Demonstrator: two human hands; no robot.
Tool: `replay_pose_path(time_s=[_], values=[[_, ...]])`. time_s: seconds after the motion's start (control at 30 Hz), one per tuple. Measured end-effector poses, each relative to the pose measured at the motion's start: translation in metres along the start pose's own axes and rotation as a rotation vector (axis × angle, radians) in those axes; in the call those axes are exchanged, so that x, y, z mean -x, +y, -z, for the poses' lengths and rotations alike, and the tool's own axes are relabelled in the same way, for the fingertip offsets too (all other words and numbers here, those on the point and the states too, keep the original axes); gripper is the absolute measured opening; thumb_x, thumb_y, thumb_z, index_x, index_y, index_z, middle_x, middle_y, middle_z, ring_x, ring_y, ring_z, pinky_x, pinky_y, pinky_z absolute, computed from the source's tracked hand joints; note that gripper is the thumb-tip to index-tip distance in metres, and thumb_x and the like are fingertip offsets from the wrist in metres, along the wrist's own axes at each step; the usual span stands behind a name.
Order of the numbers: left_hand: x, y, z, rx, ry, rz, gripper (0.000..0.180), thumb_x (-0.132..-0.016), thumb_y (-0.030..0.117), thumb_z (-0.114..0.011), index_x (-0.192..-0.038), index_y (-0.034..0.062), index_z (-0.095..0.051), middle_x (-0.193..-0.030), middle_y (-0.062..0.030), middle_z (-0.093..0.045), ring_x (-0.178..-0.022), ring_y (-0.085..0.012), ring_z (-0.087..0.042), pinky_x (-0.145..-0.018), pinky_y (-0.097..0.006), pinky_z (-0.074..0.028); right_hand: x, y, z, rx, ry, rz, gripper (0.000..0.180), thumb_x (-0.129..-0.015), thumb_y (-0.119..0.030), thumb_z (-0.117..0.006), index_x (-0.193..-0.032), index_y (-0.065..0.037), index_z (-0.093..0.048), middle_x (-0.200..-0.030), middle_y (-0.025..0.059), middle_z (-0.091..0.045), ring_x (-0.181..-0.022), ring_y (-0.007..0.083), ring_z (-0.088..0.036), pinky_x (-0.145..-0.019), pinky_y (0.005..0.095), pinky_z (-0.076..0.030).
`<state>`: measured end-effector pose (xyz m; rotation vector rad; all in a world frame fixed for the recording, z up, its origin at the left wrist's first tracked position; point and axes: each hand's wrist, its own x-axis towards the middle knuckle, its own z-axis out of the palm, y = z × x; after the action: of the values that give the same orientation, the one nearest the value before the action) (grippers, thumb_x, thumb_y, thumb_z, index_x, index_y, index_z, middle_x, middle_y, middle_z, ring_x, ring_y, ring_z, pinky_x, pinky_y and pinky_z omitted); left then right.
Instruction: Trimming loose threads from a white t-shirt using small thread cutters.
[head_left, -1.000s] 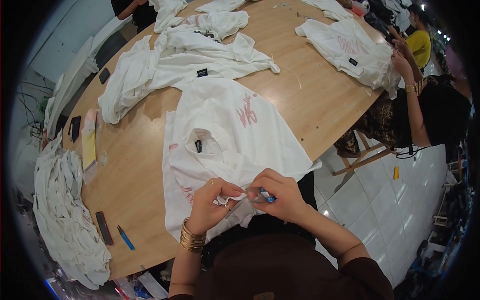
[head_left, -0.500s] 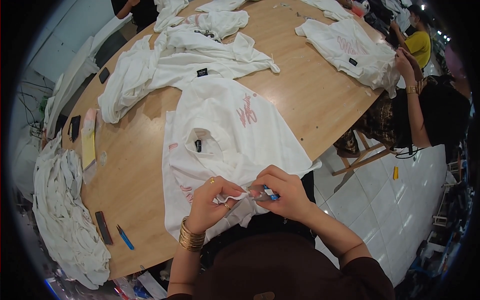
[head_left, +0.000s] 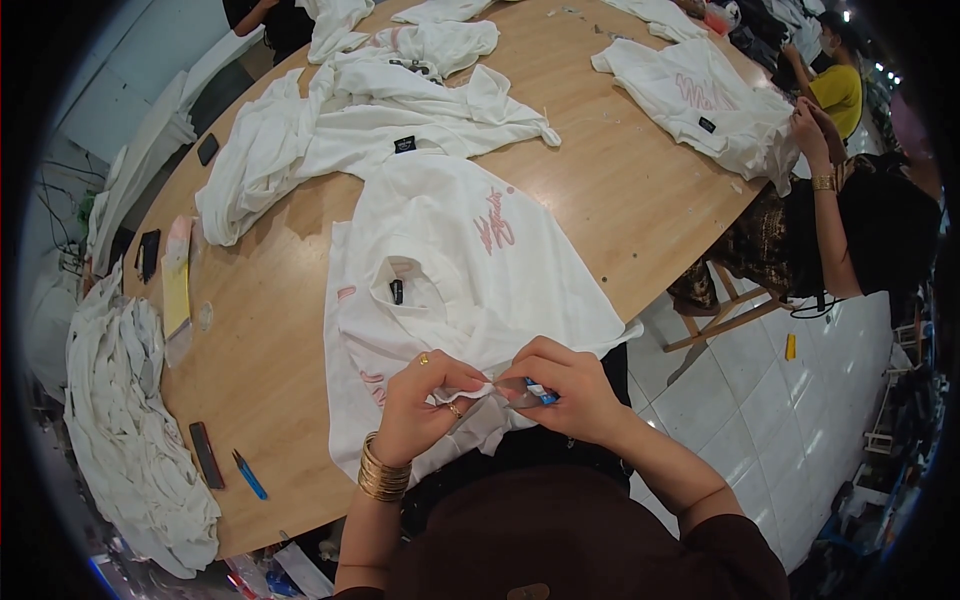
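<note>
Fingers (head_left: 470, 385) pinching white shirt (head_left: 450, 270); blue tool (head_left: 540, 397) mostly hidden

Both forearms reaching up from the lower edge, bent inward. Left hand (head_left: 425, 405) and right hand (head_left: 565, 385) close together, fingertips pinched, gold bangles on left wrist.
</note>
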<state>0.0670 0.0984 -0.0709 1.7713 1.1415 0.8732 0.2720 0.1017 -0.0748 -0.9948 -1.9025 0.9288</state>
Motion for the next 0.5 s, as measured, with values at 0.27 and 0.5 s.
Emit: replay_pose_path(time_s=[0.27,0.5], values=[[-0.0003,0.0003,-0.0014,-0.002,0.003,0.012,0.020,-0.063,-0.006,-0.066,-0.078,0.0055,-0.060,-0.084,-0.0039,-0.066,-0.075,-0.0179,-0.061,-0.067,-0.027,-0.047,-0.0012,-0.0029,-0.0019,0.037,0.016,0.028,0.027,-0.059,0.000,-0.073,-0.083,-0.006,-0.062,-0.080,0.0034,-0.057,-0.062,0.0158,-0.057,-0.052,0.0240,-0.045],[-0.0003,0.0000,-0.0010,0.001,0.002,-0.010,0.019,-0.063,-0.005,-0.067,-0.077,0.0059,-0.060,-0.083,-0.0039,-0.066,-0.074,-0.0183,-0.060,-0.066,-0.028,-0.046,-0.0031,-0.0042,0.0060,0.002,0.062,-0.063,0.028,-0.059,0.002,-0.072,-0.083,-0.006,-0.062,-0.080,0.0036,-0.057,-0.062,0.0146,-0.057,-0.052,0.0240,-0.045]])
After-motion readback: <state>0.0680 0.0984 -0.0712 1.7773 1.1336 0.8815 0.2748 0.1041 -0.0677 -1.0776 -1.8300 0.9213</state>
